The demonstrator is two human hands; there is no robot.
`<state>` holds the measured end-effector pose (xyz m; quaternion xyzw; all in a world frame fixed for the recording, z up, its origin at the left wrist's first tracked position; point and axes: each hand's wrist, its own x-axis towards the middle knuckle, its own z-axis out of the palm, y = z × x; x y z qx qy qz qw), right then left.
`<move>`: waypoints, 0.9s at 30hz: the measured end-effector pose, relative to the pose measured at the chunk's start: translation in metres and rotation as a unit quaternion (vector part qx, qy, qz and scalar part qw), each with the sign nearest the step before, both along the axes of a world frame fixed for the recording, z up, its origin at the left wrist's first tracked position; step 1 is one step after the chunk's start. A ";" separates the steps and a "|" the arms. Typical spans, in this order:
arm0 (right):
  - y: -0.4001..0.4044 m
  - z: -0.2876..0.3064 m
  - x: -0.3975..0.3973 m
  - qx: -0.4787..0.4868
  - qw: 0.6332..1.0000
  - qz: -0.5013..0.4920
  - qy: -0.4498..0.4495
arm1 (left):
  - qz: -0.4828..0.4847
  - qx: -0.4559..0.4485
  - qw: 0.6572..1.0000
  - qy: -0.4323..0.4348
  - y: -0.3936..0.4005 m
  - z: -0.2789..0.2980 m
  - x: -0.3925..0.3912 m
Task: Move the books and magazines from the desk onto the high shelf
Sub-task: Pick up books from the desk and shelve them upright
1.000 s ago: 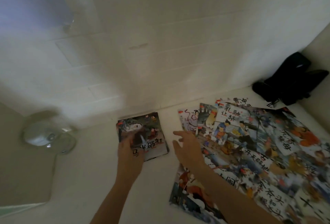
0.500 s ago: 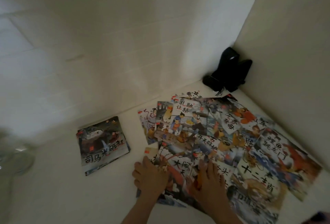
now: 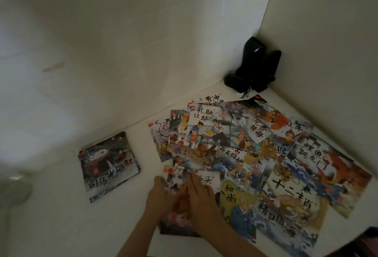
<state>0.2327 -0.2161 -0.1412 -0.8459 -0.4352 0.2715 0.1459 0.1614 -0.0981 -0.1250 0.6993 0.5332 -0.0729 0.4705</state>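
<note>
Several colourful picture books (image 3: pixel 251 150) lie fanned out and overlapping on a white surface (image 3: pixel 61 226), reaching toward the right corner. A small separate stack of picture books (image 3: pixel 108 166) lies to their left. My left hand (image 3: pixel 158 199) curls over the left edge of the nearest picture book (image 3: pixel 176 223) at the pile's near-left corner. My right hand (image 3: pixel 201 197) lies flat on that book's cover, fingers pointing away from me. Both hands are blurred and hide most of the cover.
White walls close the surface at the back (image 3: pixel 143 41) and on the right (image 3: pixel 327 52). A black object (image 3: pixel 253 68) stands in the far corner, just beyond the pile. A pale round object (image 3: pixel 14 189) shows blurred at the left edge.
My left hand has left the separate stack and come to the pile. Both hands have drawn together on the nearest book, and my view has swung right.
</note>
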 end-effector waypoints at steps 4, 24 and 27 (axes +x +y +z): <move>-0.007 0.010 0.034 0.108 0.986 -0.100 0.077 | 0.025 -0.024 0.999 -0.017 0.000 -0.002 -0.006; 0.024 -0.007 0.106 0.040 0.995 0.020 -0.087 | 0.132 -0.121 0.951 -0.253 0.099 0.060 0.004; 0.012 -0.002 0.158 0.050 0.991 -0.077 -0.101 | 0.120 -0.061 0.971 -0.197 0.099 0.025 0.048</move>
